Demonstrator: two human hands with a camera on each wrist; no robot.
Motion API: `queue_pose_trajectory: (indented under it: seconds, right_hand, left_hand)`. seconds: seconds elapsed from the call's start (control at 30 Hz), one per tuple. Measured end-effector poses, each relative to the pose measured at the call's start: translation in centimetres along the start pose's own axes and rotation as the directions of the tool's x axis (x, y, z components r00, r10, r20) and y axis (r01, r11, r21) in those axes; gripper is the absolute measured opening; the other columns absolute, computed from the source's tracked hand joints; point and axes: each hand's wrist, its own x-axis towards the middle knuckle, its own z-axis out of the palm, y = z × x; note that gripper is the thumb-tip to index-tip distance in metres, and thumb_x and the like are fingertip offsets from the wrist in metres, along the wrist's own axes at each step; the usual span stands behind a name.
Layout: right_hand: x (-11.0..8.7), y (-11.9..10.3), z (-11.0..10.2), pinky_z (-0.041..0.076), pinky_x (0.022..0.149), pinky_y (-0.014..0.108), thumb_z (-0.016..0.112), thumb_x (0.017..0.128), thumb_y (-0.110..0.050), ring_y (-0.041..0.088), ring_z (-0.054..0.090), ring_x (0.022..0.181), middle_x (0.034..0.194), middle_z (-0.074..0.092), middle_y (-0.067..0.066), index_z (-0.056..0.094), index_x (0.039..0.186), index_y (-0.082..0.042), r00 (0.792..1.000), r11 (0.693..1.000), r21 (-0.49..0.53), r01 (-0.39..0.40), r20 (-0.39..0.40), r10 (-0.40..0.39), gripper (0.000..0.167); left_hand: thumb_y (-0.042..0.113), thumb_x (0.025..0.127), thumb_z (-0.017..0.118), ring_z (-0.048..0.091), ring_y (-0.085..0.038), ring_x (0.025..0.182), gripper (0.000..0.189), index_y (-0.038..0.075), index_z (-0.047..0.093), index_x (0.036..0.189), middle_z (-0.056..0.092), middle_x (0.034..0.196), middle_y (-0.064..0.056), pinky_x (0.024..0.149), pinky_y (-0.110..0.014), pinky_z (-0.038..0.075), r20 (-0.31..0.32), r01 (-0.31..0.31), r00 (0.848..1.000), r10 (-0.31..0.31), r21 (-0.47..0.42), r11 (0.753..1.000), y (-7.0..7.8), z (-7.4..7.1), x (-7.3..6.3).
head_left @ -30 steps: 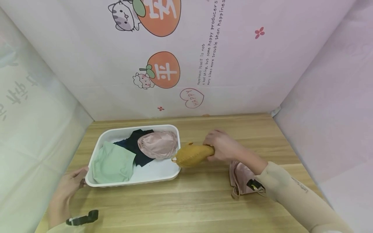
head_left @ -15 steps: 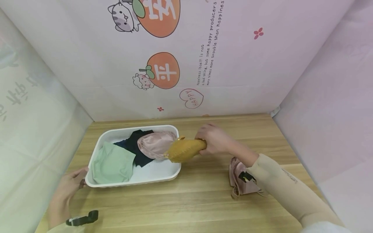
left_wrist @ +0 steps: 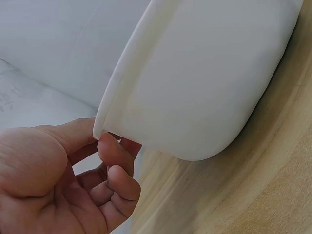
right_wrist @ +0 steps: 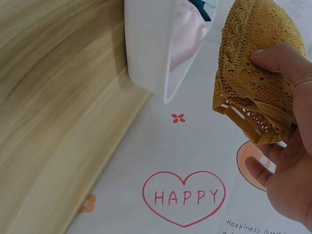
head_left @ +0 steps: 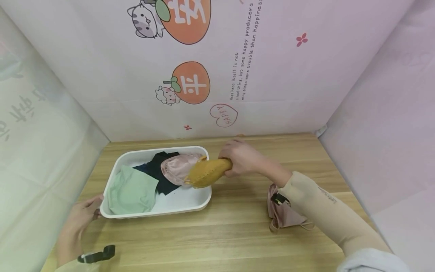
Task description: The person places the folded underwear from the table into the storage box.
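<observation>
My right hand (head_left: 240,158) pinches a folded mustard lace bra (head_left: 208,173), thumb on the lace cup in the right wrist view. The bra hangs over the right end of a white plastic tub (head_left: 190,208). At the tub's near left corner my left hand (head_left: 80,214) grips the rim, thumb above and curled fingers below in the left wrist view. Inside the tub lie a mint green garment (head_left: 131,190), a black garment (head_left: 167,187) and a pink satin garment (head_left: 175,168). The bra covers part of the pink one.
Under my right forearm, another pink satin garment (head_left: 287,217) with thin straps lies on the wooden table (head_left: 217,241), partly hidden by the sleeve. White printed sheets (head_left: 272,75) wall in the table at the back and both sides.
My right hand has carried the bra leftward, from beside the tub's right rim to over its right end. The left hand stays on the rim and the tub has not moved.
</observation>
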Motion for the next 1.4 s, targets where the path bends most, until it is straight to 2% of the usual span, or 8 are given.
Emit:
queue_pose_trajectory:
  seconds: [0.57, 0.8, 1.0, 1.4]
  right_hand:
    - [3.7, -1.1, 0.5, 0.044, 0.107, 0.043, 0.082, 0.07, -0.035, 0.015, 0.058, 0.098, 0.091, 0.069, -0.01, 0.073, 0.098, -0.02, 0.997, 1.0, 0.031, 0.002, 0.076, -0.004, 0.033]
    - [5.0, -1.7, 0.7, 0.046, 0.1, 0.041, 0.082, 0.072, -0.035, 0.015, 0.056, 0.099, 0.093, 0.069, -0.009, 0.073, 0.1, -0.02, 0.995, 0.999, 0.044, 0.016, 0.101, -0.021, 0.033]
    - [6.2, -2.0, 1.2, 0.044, 0.105, 0.042, 0.082, 0.073, -0.034, 0.016, 0.056, 0.102, 0.096, 0.069, -0.008, 0.072, 0.102, -0.02, 0.991, 0.999, 0.046, 0.019, 0.132, -0.025, 0.034]
    - [8.3, -2.6, 2.8, 0.038, 0.116, 0.046, 0.083, 0.074, -0.035, 0.016, 0.057, 0.106, 0.103, 0.069, -0.007, 0.072, 0.11, -0.022, 0.984, 0.998, 0.016, 0.054, 0.172, -0.055, 0.04]
  left_hand:
    - [0.044, 0.107, 0.04, 0.064, -0.001, 0.083, 0.066, -0.009, 0.039, 0.146, 0.064, 0.104, 0.012, 0.076, -0.022, 0.059, 0.002, -0.015, 1.0, 0.015, -0.007, 1.0, 0.2, 0.0, 0.0]
    - [0.042, 0.107, 0.04, 0.064, -0.001, 0.083, 0.064, -0.009, 0.039, 0.146, 0.064, 0.106, 0.009, 0.075, -0.022, 0.059, 0.0, -0.024, 1.0, 0.024, -0.009, 1.0, 0.0, 0.0, 0.1]
    - [0.044, 0.107, 0.04, 0.064, -0.001, 0.083, 0.066, -0.009, 0.039, 0.146, 0.065, 0.112, 0.003, 0.075, -0.022, 0.059, -0.002, -0.016, 1.0, 0.016, -0.006, 1.0, -0.2, 0.0, 0.0]
    - [0.044, 0.107, 0.04, 0.063, -0.001, 0.083, 0.066, -0.009, 0.038, 0.146, 0.064, 0.103, 0.01, 0.076, -0.022, 0.059, 0.006, -0.015, 1.0, 0.015, -0.013, 1.0, 0.0, -0.1, 0.1]
